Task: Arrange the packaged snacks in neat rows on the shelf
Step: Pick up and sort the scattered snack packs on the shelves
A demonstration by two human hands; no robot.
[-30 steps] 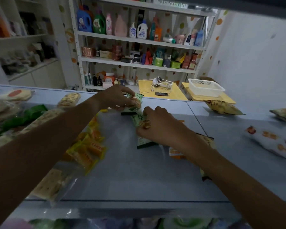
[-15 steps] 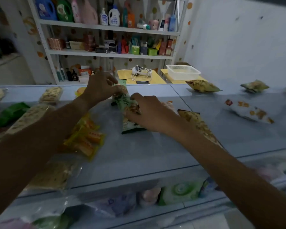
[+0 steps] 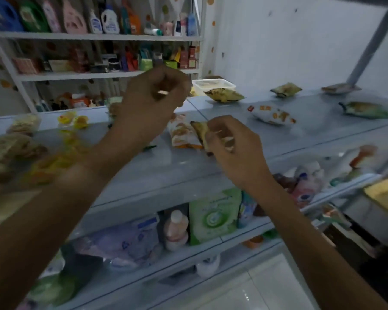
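Nearest, the right hand (image 3: 230,145) pinches a brownish snack packet (image 3: 201,130) just above the grey shelf (image 3: 143,173), beside an orange-and-white packet (image 3: 181,133). Farther back, the left hand (image 3: 154,97) is raised with fingers curled, seemingly empty, though blurred.

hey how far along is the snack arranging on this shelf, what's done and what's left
Little looks finished: no neat row shows yet. In hand: the right hand pinches a brownish snack packet above the shelf; the left hand is curled, its contents unclear. Left: loose packets lie scattered at odd angles, such as the white-and-orange packet, the green packet and the yellow packets.
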